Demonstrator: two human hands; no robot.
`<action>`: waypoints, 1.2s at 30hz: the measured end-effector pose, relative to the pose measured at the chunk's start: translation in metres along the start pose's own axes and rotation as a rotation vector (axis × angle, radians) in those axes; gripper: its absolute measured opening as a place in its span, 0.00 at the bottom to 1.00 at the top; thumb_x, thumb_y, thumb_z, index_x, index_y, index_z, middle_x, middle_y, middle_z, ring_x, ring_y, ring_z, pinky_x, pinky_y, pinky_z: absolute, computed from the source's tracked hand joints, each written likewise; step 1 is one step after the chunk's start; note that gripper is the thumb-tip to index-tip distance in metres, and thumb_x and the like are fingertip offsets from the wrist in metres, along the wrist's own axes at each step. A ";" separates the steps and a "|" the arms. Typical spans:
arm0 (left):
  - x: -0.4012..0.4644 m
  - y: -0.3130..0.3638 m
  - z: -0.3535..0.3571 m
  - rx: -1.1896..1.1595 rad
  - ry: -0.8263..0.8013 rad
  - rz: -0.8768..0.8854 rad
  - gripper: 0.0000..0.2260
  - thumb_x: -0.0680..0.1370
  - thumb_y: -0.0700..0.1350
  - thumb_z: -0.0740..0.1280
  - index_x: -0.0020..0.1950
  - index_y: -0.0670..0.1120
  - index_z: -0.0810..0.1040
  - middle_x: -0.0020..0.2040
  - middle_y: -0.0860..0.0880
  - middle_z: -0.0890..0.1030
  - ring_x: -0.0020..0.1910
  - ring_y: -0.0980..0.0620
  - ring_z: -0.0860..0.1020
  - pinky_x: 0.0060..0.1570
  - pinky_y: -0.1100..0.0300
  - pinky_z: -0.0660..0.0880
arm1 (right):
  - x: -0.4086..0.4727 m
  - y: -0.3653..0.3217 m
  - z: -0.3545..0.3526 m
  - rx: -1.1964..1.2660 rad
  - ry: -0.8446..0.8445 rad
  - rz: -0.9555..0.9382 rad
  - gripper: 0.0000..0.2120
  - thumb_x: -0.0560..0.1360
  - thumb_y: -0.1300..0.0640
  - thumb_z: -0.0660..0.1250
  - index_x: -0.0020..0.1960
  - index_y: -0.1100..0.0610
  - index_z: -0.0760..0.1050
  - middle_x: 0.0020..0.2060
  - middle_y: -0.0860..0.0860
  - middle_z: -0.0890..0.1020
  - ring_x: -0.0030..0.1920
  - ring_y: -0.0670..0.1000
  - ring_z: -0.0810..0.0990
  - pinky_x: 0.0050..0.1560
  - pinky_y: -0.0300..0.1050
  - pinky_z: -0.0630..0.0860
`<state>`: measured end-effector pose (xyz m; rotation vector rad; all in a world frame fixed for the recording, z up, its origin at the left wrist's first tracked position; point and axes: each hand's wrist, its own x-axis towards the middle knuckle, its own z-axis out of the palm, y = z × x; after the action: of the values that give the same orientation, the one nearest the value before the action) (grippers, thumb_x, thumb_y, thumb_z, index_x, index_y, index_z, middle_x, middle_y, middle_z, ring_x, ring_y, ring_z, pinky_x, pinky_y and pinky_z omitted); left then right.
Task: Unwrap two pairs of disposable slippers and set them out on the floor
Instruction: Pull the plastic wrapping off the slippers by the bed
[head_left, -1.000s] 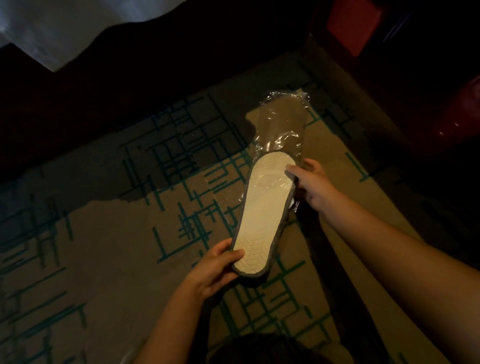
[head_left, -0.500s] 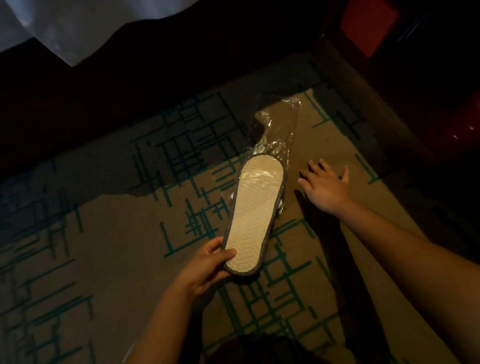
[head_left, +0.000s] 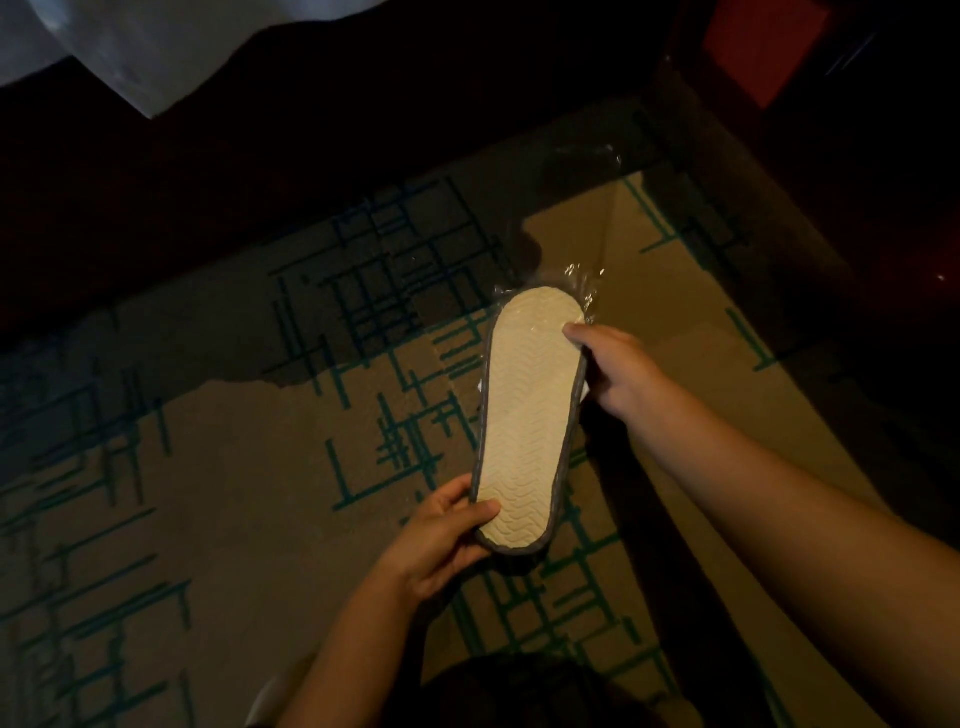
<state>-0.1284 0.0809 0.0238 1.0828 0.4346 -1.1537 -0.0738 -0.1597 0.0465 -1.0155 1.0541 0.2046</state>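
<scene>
Dimly lit: left hand (head_left: 436, 540) grips slipper (head_left: 527, 421) heel, right hand (head_left: 618, 374) pinches its toe edge; clear wrapper (head_left: 582, 228) barely visible, pair underneath hidden.

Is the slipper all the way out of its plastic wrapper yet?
Not quite. The clear wrapper clings around the toe end of the slipper; the heel end, held by the left hand, is bare.

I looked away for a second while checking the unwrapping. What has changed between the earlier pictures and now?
The right hand, which had let go and spread open beside the slipper, has come back and grips its far end again. The clear wrapper has slid further off, now covering only the tip. The left hand still holds the near end, sole up, above the carpet.
</scene>
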 end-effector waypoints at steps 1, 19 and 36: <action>0.000 0.000 -0.001 0.008 0.005 -0.004 0.13 0.74 0.32 0.62 0.55 0.44 0.76 0.42 0.49 0.87 0.41 0.53 0.85 0.35 0.59 0.82 | 0.004 -0.008 -0.001 0.002 0.029 -0.027 0.10 0.71 0.59 0.71 0.50 0.58 0.76 0.46 0.56 0.81 0.48 0.57 0.80 0.53 0.53 0.78; -0.002 0.020 -0.016 -0.177 0.103 0.114 0.12 0.77 0.31 0.57 0.53 0.43 0.76 0.39 0.47 0.87 0.37 0.53 0.85 0.33 0.62 0.82 | 0.016 0.008 -0.074 -0.860 0.822 -0.467 0.29 0.71 0.52 0.65 0.70 0.54 0.61 0.67 0.61 0.68 0.66 0.63 0.67 0.62 0.61 0.66; 0.002 0.030 0.007 -0.220 0.152 0.204 0.12 0.76 0.32 0.59 0.53 0.44 0.77 0.41 0.47 0.87 0.39 0.53 0.85 0.34 0.63 0.81 | 0.025 -0.003 -0.074 -1.527 0.660 -0.664 0.27 0.75 0.47 0.59 0.72 0.53 0.59 0.74 0.61 0.58 0.75 0.62 0.52 0.70 0.69 0.50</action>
<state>-0.1030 0.0737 0.0393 0.9997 0.5434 -0.8269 -0.1054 -0.2258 0.0203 -2.8970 0.9688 0.0945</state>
